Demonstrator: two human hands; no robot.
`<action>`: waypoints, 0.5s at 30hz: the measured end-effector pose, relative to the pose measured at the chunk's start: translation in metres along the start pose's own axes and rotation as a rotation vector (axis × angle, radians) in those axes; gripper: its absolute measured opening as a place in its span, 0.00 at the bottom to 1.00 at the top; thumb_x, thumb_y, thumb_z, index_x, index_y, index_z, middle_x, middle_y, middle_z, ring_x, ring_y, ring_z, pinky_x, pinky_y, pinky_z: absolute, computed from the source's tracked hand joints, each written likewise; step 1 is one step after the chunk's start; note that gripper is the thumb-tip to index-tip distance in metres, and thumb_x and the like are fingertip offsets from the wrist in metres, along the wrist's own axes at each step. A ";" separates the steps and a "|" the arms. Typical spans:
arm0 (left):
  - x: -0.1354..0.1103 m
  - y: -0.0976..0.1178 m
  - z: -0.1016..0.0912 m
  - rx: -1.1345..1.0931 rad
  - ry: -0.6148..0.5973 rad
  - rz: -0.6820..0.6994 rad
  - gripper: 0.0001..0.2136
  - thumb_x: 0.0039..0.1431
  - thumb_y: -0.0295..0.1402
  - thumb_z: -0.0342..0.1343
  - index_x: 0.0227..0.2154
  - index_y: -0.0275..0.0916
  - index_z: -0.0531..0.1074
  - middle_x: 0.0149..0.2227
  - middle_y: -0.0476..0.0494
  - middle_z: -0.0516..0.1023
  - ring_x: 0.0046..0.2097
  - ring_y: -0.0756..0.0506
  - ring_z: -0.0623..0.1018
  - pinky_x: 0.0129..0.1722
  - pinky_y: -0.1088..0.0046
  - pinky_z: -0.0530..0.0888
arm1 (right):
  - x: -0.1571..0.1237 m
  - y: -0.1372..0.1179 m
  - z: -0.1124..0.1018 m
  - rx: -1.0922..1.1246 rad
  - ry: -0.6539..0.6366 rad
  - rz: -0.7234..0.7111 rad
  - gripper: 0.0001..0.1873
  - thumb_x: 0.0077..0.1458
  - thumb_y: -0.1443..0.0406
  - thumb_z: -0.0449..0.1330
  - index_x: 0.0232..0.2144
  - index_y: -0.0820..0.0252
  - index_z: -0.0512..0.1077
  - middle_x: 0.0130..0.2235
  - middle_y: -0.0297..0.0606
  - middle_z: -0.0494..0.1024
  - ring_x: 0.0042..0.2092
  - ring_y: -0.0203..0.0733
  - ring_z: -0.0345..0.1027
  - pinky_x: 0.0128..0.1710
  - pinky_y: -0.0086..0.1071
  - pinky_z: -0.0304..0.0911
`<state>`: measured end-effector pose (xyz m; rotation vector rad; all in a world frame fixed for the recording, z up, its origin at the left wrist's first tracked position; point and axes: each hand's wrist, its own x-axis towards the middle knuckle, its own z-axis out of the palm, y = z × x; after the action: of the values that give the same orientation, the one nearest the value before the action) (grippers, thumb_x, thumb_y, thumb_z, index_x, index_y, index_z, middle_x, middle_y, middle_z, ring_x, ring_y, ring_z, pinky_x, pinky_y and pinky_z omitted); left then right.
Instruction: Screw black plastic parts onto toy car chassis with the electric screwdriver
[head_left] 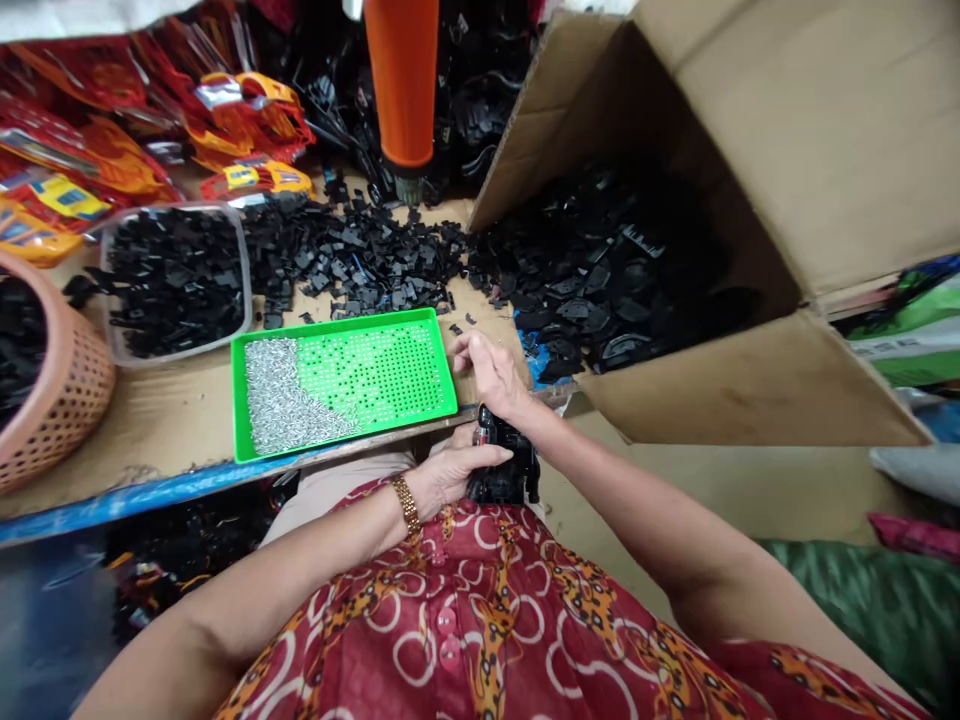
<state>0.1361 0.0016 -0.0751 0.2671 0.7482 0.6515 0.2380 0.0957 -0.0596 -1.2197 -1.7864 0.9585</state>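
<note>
My left hand [452, 472] is closed around a black plastic toy part [507, 465], which looks like a car chassis, low in front of my body. Its thumb lies across the top of the part. Just above it, at the right end of a green perforated tray [448, 372], my right hand [491, 372] has its fingers curled in a pinch. Whatever is between those fingertips is too small or hidden to make out. Small silvery screws [281, 405] lie heaped in the left part of the tray.
A clear tub [244, 290] of small black pieces and a peach basket [75, 385] stand left. Loose black pieces [352, 265] cover the bench behind the tray. An orange cylindrical tool [405, 80] hangs above. Right, an open carton [750, 380] holds black parts. Orange car shells [247, 115] lie back left.
</note>
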 end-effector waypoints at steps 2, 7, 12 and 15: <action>0.001 0.001 -0.005 0.022 -0.031 -0.009 0.23 0.31 0.33 0.77 0.35 0.36 0.78 0.34 0.46 0.82 0.36 0.45 0.78 0.44 0.64 0.74 | -0.004 -0.001 -0.001 -0.065 -0.019 -0.046 0.33 0.72 0.42 0.35 0.35 0.55 0.69 0.29 0.36 0.72 0.33 0.42 0.68 0.40 0.40 0.66; 0.004 0.004 -0.014 0.091 -0.056 0.037 0.27 0.34 0.35 0.75 0.43 0.39 0.78 0.44 0.43 0.82 0.46 0.39 0.78 0.54 0.57 0.72 | -0.005 -0.006 -0.003 -0.135 -0.084 -0.128 0.35 0.69 0.38 0.37 0.34 0.55 0.71 0.30 0.38 0.72 0.35 0.45 0.67 0.43 0.44 0.65; -0.001 0.009 -0.015 0.153 -0.109 0.104 0.34 0.40 0.37 0.72 0.56 0.43 0.76 0.49 0.41 0.83 0.57 0.35 0.76 0.63 0.52 0.66 | -0.015 -0.004 -0.001 -0.139 -0.024 -0.092 0.29 0.74 0.48 0.36 0.43 0.56 0.70 0.29 0.35 0.69 0.33 0.43 0.66 0.39 0.40 0.65; -0.004 0.009 -0.016 0.158 -0.165 0.123 0.34 0.45 0.37 0.71 0.59 0.42 0.75 0.50 0.40 0.84 0.59 0.33 0.76 0.67 0.51 0.63 | -0.020 -0.002 0.000 -0.147 0.038 -0.063 0.28 0.75 0.49 0.36 0.43 0.57 0.69 0.28 0.33 0.66 0.32 0.42 0.64 0.37 0.39 0.63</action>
<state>0.1183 0.0065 -0.0807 0.5086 0.6288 0.6787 0.2422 0.0757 -0.0612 -1.2558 -1.8802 0.7745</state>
